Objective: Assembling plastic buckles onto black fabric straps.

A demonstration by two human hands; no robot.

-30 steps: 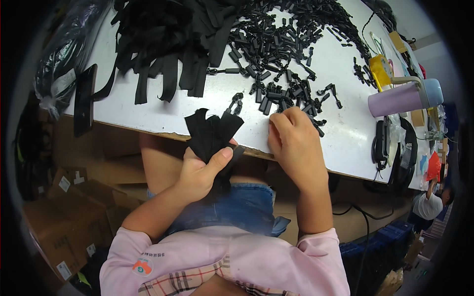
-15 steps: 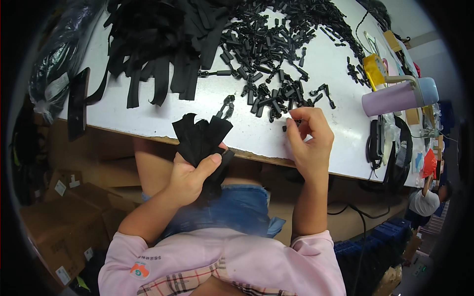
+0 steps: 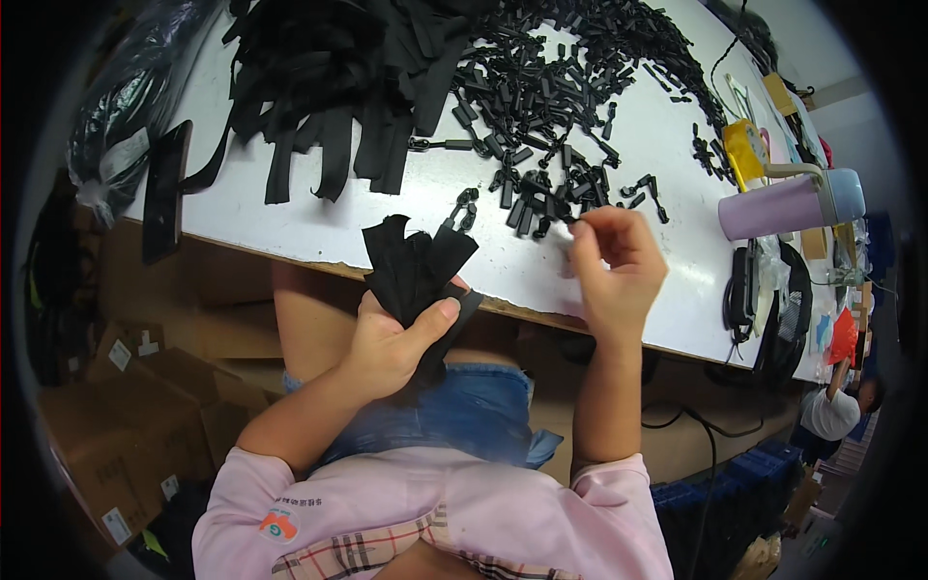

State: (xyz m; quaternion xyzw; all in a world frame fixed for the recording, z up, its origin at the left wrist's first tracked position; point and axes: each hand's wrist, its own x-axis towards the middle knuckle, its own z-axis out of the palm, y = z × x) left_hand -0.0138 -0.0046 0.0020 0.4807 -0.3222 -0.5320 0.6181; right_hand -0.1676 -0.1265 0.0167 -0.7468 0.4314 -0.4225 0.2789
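Note:
My left hand (image 3: 391, 343) is closed round a bunch of black fabric strips (image 3: 406, 266), whose cut ends fan out above the thumb. This bunch sits over my lap, just in front of the table edge. At the near side of a scattered heap of black zipper pulls (image 3: 551, 92), my right hand (image 3: 626, 275) pinches thumb and fingers together on a small black zipper pull, mostly hidden by the fingertips. A lone zipper pull (image 3: 462, 208) lies on the white table (image 3: 329, 232) close beyond the bunch.
More black strips (image 3: 319, 68) hang in a pile at the far left, beside a dark phone-like slab (image 3: 166, 193) and a plastic bag (image 3: 121, 126). To the right lie a lilac bottle (image 3: 773, 211) and yellow tape (image 3: 744, 155). Cardboard boxes (image 3: 126, 435) stand below left.
My right thumb and fingers have closed further, at the edge of the zipper pulls. The left hand keeps its hold on the strips. The whole view has shifted slightly.

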